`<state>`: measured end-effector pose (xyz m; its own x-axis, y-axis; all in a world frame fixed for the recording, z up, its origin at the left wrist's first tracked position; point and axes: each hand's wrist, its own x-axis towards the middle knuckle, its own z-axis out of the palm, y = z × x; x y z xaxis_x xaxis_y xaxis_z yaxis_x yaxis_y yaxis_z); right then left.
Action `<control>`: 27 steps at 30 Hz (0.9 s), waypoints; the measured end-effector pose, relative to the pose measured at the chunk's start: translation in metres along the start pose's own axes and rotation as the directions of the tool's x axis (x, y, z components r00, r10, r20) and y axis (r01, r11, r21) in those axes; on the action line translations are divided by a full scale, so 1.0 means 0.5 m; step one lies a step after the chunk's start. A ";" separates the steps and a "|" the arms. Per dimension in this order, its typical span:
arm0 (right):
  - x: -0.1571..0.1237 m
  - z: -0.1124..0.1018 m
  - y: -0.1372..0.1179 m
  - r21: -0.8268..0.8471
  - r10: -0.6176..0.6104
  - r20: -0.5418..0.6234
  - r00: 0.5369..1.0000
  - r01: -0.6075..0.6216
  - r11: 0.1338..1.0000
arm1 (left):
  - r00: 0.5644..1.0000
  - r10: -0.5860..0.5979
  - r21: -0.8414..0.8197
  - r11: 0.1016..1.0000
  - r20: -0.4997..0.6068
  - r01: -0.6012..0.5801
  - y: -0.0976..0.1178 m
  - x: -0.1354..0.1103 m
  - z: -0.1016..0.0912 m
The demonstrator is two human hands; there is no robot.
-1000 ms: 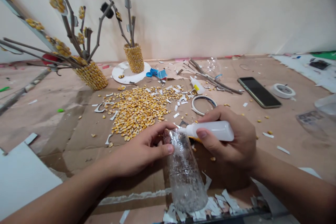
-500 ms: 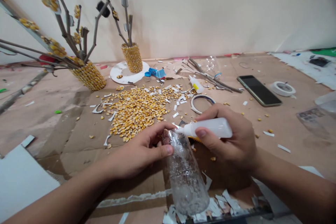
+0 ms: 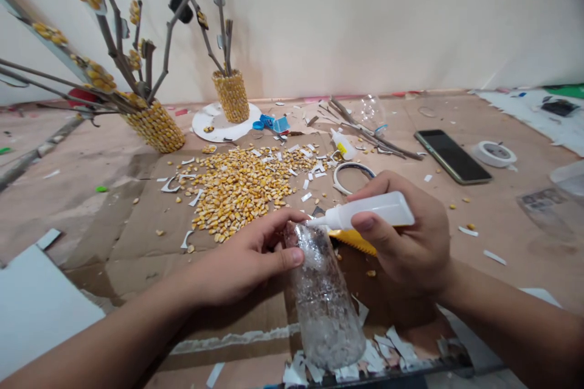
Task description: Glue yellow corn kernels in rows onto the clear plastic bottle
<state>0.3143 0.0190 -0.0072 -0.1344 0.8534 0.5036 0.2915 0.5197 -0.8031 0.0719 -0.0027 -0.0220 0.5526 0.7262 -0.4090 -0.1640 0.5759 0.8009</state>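
Observation:
My left hand (image 3: 258, 258) grips the far end of a clear plastic bottle (image 3: 326, 304), thumb on its near side and fingers around the rim. The bottle lies tilted toward me, its surface shiny and wrinkled. In my right hand (image 3: 406, 234) is a white glue bottle (image 3: 378, 209), held nearly level between thumb and fingers. Its thin nozzle touches or almost touches the far end of the plastic bottle. Beyond my left hand spreads a pile of corn kernels (image 3: 241, 185). A yellow serrated tool (image 3: 353, 239) shows partly behind my right hand.
Two kernel-covered pots with twigs, a larger one (image 3: 155, 127) and a smaller one (image 3: 232, 97) on a white disc (image 3: 205, 127), stand back left. Rightward lie a phone (image 3: 454, 156), a tape roll (image 3: 495, 154), a ring (image 3: 349, 179), sticks (image 3: 365, 132) and another glue bottle (image 3: 343, 144). Paper scraps (image 3: 392, 349) lie near me.
The glue bottle in my right hand has shifted slightly right and tilted up more at its back end. More of the yellow tool shows. My left hand stays on the plastic bottle.

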 end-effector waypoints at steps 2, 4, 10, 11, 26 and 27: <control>0.002 0.000 -0.001 -0.010 -0.004 0.000 1.000 0.004 1.000 | 1.000 0.005 -0.053 0.999 0.004 -0.004 0.000 -0.002 0.007; 0.004 0.000 -0.001 -0.029 -0.015 0.008 1.000 0.016 0.999 | 1.000 0.002 -0.085 0.996 -0.001 -0.002 0.000 -0.003 0.010; 0.004 -0.003 -0.002 -0.099 -0.056 0.015 0.998 0.057 0.993 | 1.000 -0.016 -0.076 0.997 -0.022 0.014 -0.004 -0.007 0.010; 0.003 -0.004 -0.001 -0.108 -0.053 0.019 0.998 0.054 0.993 | 1.000 -0.010 -0.080 0.997 -0.022 0.009 -0.004 -0.007 0.011; 0.010 -0.004 -0.005 0.019 0.075 0.009 0.997 -0.075 0.997 | 0.997 0.054 0.075 0.996 0.055 -0.058 0.000 -0.002 0.006; 0.009 -0.004 -0.002 0.038 0.085 0.011 0.996 -0.085 0.996 | 0.997 0.053 0.092 0.994 0.058 -0.059 0.001 -0.002 0.006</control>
<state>0.3154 0.0223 -0.0033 -0.1195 0.8948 0.4301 0.2654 0.4463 -0.8546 0.0735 -0.0042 -0.0201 0.5894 0.7329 -0.3397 -0.1200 0.4953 0.8604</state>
